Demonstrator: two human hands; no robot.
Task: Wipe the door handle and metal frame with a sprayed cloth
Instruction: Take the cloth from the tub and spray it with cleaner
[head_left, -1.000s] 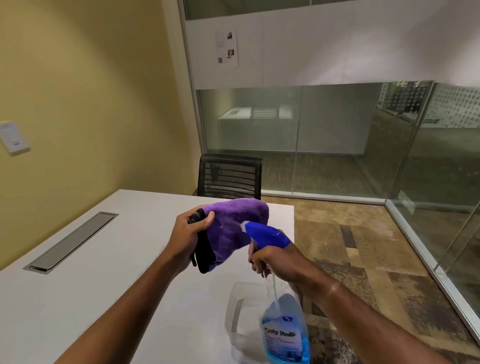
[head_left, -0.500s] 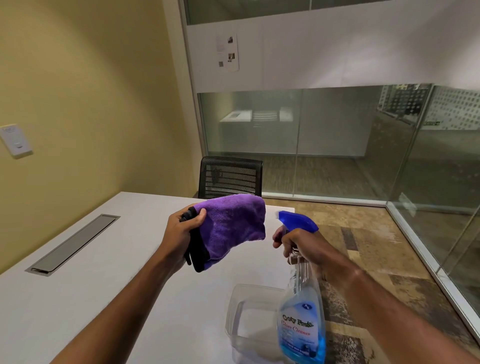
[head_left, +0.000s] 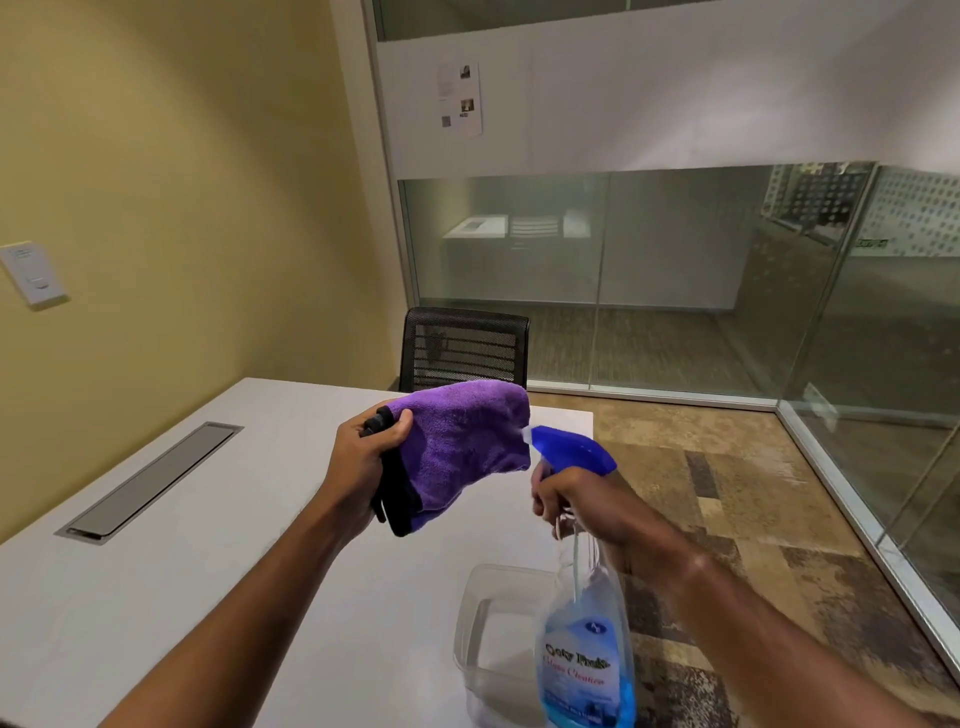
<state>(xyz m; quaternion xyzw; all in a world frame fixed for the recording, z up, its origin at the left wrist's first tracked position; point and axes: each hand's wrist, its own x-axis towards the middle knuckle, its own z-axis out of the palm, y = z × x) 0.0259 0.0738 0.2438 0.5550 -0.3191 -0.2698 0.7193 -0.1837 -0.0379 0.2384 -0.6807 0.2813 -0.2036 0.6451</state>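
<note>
My left hand (head_left: 363, 465) grips a purple cloth (head_left: 460, 447) with a black edge, holding it up above the white table. My right hand (head_left: 569, 501) is closed around the neck of a spray bottle (head_left: 584, 649) of blue glass cleaner. The bottle's blue nozzle (head_left: 569, 449) points left and its tip touches the cloth's right side. No door handle is in view. Metal framing (head_left: 826, 306) runs around the glass walls at the right.
A white table (head_left: 156, 597) with a grey cable hatch (head_left: 150, 480) fills the lower left. A clear plastic tub (head_left: 488, 639) stands at its near right edge. A black mesh chair (head_left: 465, 348) stands behind the table. Patterned carpet lies at the right.
My right hand has swung the spray bottle back left, bringing the nozzle against the cloth. The cloth in my left hand has stayed about where it was.
</note>
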